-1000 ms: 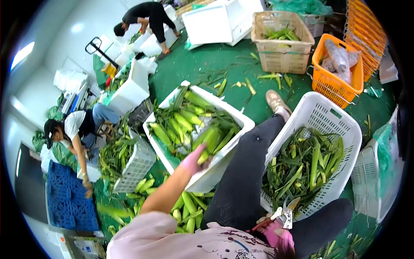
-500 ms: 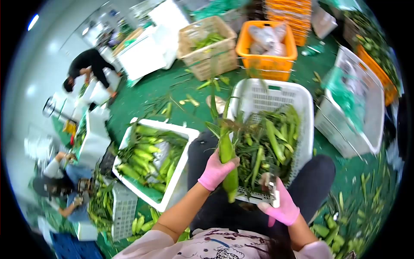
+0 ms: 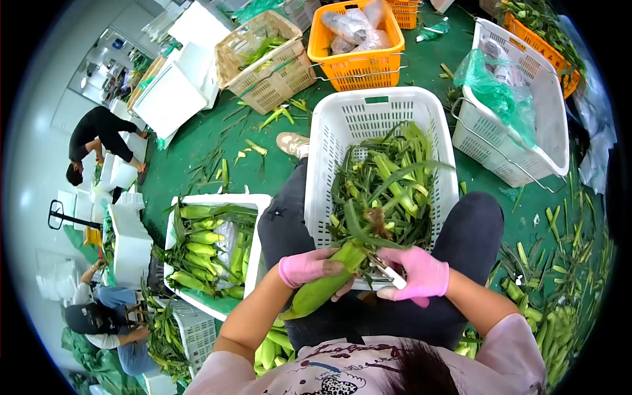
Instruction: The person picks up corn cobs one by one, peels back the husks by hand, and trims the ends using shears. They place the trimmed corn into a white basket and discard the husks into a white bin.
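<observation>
My left hand [image 3: 312, 268], in a pink glove with fingers exposed, is wrapped round a green corn ear [image 3: 322, 289] that lies tilted across my lap. Its leafy, silky end points up and to the right. In my right hand [image 3: 421, 273], also pink-gloved, is a small cutting tool [image 3: 390, 271] with a white handle, its metal end against the top of the ear. Just beyond, a white crate [image 3: 320, 108] holds cut leaves and husk trimmings [image 3: 388, 178]. To the left, a white foam box [image 3: 262, 201] contains several husked-green ears [image 3: 204, 247].
An orange crate [image 3: 365, 80] with plastic bags and a beige crate [image 3: 270, 89] stand ahead. At right is a white crate [image 3: 494, 148] with green plastic. Corn and leaves litter the green floor [image 3: 263, 172]. Two people [image 3: 99, 135] work at the left.
The ear has tilted from upright to slanting, its leafy end now at the tool. My right hand has moved up and left towards it. The camera view has shifted.
</observation>
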{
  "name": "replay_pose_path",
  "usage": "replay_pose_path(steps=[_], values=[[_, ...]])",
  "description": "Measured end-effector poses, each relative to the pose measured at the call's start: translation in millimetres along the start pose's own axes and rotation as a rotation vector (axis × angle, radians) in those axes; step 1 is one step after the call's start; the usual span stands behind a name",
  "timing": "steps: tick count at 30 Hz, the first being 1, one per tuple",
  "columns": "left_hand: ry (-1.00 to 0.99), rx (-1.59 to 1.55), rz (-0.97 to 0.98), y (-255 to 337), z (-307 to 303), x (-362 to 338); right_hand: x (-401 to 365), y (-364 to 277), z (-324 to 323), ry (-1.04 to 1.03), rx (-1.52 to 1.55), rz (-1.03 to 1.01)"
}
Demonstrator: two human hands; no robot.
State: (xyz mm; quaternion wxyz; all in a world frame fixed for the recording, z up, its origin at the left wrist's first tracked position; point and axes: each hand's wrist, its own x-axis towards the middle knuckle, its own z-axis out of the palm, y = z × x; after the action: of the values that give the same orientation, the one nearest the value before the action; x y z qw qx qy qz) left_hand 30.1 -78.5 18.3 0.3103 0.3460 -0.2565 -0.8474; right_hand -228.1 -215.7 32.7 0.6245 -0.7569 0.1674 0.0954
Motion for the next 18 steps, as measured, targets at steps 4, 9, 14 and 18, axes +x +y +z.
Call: replay_pose_path(steps=[4, 9, 14, 18], values=[[-0.102, -0.116, 0.132, -6.3, -2.5, 2.1, -20.0, -1.9, 33.0, 0.082, 0.857, 0.039], [-0.060, -0.001, 0.222, 8.5, -12.4, -7.9, -49.3, -1.8, 43.1, 0.033, 0.725, -0.005], [0.525, 0.351, 0.506, 19.1, 7.7, 8.2, -42.8, 11.4, 66.0, 0.052, 0.651, -0.113], [0.495, 0.453, 0.395, 17.3, 23.7, 19.5, -9.8, -9.9, 48.5, 0.172, 0.672, -0.027]])
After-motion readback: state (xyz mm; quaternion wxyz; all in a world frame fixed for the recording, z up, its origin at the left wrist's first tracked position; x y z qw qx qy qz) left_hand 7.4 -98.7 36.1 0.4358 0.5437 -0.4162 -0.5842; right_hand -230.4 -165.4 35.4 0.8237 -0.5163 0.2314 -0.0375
